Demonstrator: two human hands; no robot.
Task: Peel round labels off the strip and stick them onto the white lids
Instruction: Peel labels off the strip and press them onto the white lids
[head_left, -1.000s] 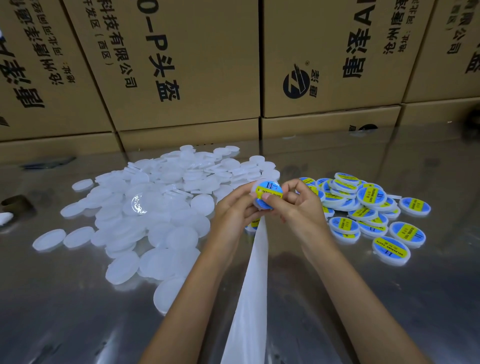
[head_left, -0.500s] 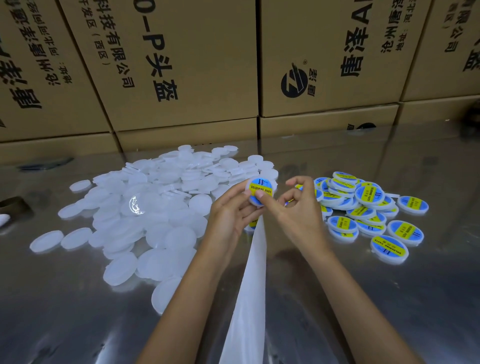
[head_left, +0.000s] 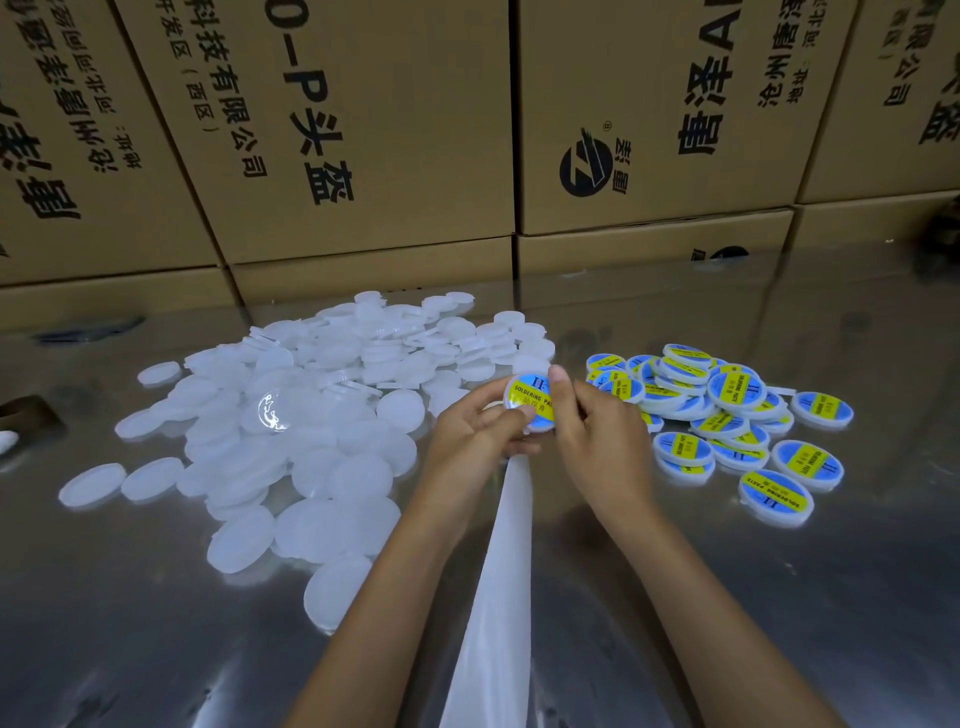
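Label (head_left: 531, 402) now sits flat on the lid (head_left: 537, 427), text readable, no longer half-turned as a second ago — stuck down, I judge. Left hand (head_left: 475, 434) fingers grip the lid above the worktop (head_left: 779, 597); right hand (head_left: 597, 431) pinches its edge — labelled pile (head_left: 727, 410) next.

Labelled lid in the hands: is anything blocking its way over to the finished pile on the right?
Nothing visible does. Both the left hand and right hand hold the labelled lid above the table, and the labelled pile lies just right of the right hand, with only bare tabletop beneath. The backing strip hangs toward the person, off that path.
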